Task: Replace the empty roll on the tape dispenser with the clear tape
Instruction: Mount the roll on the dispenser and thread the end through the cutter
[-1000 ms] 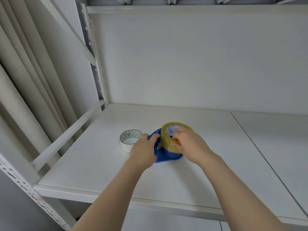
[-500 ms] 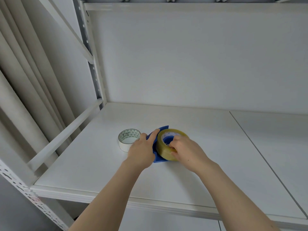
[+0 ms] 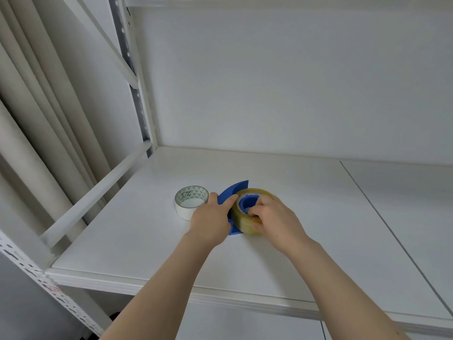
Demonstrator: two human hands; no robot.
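Observation:
A blue tape dispenser point(image 3: 233, 190) lies on the white shelf point(image 3: 294, 192). The clear, yellowish tape roll point(image 3: 241, 218) sits around the dispenser's blue hub point(image 3: 248, 201). My left hand point(image 3: 212, 218) grips the dispenser's curved blue guard from the left. My right hand point(image 3: 275, 218) is closed on the clear roll, fingers over its top and right side. A white roll core with a green triangle print inside point(image 3: 191, 201) stands on the shelf just left of my left hand, touching nothing.
The shelf's back wall is close behind. A diagonal rail point(image 3: 98, 192) and an upright post point(image 3: 137, 94) bound the left side. A seam point(image 3: 392, 236) splits the shelf on the right. The front edge point(image 3: 220, 298) runs below my forearms.
The clear roll has come down from a tilted, raised position onto the dispenser's hub, whose blue centre now shows through it. Both hands stayed on their objects.

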